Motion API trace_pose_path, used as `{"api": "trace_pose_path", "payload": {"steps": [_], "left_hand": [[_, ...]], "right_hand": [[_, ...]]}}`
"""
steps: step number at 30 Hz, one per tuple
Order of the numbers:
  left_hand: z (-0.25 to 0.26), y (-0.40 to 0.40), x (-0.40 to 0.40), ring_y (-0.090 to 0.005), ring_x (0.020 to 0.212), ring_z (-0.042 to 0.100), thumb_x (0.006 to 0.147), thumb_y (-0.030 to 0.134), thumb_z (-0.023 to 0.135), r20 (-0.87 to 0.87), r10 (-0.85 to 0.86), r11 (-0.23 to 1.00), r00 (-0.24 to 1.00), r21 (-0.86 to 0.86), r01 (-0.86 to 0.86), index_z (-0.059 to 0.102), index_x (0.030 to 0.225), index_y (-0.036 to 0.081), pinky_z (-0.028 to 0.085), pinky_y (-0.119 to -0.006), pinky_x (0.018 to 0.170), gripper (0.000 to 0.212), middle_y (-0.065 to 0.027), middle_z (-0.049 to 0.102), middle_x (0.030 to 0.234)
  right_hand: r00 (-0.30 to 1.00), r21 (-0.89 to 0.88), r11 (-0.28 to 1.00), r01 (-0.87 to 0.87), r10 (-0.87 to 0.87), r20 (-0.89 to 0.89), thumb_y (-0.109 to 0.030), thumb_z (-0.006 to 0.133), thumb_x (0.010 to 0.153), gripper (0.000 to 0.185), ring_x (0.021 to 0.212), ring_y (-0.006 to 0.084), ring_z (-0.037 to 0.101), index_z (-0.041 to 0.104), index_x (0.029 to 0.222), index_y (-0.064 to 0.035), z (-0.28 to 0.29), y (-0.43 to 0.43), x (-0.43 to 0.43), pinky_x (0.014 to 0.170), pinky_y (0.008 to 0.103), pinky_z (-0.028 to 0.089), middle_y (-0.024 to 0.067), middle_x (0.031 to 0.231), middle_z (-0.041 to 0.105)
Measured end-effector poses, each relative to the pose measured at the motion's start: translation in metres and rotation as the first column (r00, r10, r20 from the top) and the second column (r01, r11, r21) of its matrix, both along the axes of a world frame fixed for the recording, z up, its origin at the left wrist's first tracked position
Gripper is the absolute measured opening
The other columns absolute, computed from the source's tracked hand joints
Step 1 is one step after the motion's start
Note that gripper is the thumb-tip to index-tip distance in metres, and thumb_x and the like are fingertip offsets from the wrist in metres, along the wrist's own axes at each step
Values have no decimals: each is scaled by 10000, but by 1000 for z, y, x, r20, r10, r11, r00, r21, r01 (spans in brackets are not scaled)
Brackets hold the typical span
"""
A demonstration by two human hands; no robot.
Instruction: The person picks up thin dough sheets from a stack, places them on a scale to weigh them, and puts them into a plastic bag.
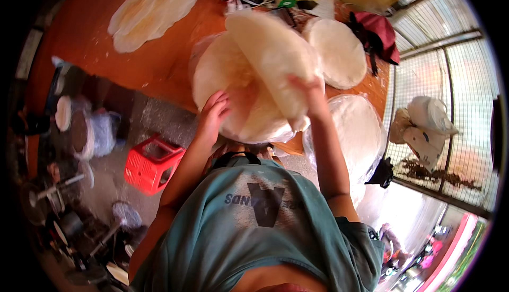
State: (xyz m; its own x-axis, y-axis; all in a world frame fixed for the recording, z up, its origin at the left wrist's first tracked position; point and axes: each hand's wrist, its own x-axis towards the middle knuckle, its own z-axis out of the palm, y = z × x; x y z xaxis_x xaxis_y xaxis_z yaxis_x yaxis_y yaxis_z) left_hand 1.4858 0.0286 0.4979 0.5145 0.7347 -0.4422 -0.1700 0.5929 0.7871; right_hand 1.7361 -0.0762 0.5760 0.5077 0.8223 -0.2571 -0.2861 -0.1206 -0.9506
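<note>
A stack of thin, round, pale dough-like sheets lies directly before me, with clear plastic around its edge. One blurred sheet is lifted and tilted over the stack. My right hand grips this sheet along its right side, though motion blur hides the fingertips. At the stack's near left rim is my left hand, its fingers apart and holding nothing; whether it touches the stack I cannot tell.
An irregular flat sheet lies on the orange-brown table. To the right are another round stack and a plastic-wrapped stack. A red plastic stool stands on the floor at left. Wire mesh borders the right side.
</note>
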Motion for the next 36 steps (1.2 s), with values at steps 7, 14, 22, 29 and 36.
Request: {"api": "trace_pose_path", "payload": {"steps": [7,14,22,29,36], "left_hand": [[28,-27,63,-170,1067,547,922,138,471,-64,-167,972,984,159,176,467,1279,42,426,-302,892,370,-97,550,1197],[6,-112,196,-138,948,586,911,161,508,-2,-741,670,672,82,738,478,1237,19,465,-256,782,357,-71,579,1092],[-107,-188,280,-154,927,585,777,29,545,-477,-531,679,700,255,689,518,1185,-29,465,-268,785,413,-93,610,1026],[-99,-188,284,-148,959,577,814,67,556,-389,-508,681,768,365,635,541,1192,4,462,-271,811,383,-87,608,1071],[-88,-199,290,-179,912,604,854,90,509,-275,-610,685,743,288,669,591,1091,-23,461,-278,832,276,-63,635,995]], "right_hand": [[623,112,621,776,-726,-292,-210,559,868,354,956,228,614,569,1121,38,60,-198,71,847,335,500,135,1013,634],[479,44,483,875,-875,71,-149,596,831,392,851,227,641,524,1153,62,128,-344,92,769,328,528,156,1008,628],[380,-208,528,824,-242,893,-150,618,844,209,641,164,589,626,1003,-16,60,-323,105,562,306,464,86,711,632],[553,-397,722,567,24,833,-27,524,721,541,854,358,612,510,1250,-138,-96,-252,85,735,429,491,178,1047,613],[578,-374,738,562,-27,815,-105,533,761,467,883,375,607,513,1226,-80,-80,-222,108,756,435,486,199,1034,615]]}}
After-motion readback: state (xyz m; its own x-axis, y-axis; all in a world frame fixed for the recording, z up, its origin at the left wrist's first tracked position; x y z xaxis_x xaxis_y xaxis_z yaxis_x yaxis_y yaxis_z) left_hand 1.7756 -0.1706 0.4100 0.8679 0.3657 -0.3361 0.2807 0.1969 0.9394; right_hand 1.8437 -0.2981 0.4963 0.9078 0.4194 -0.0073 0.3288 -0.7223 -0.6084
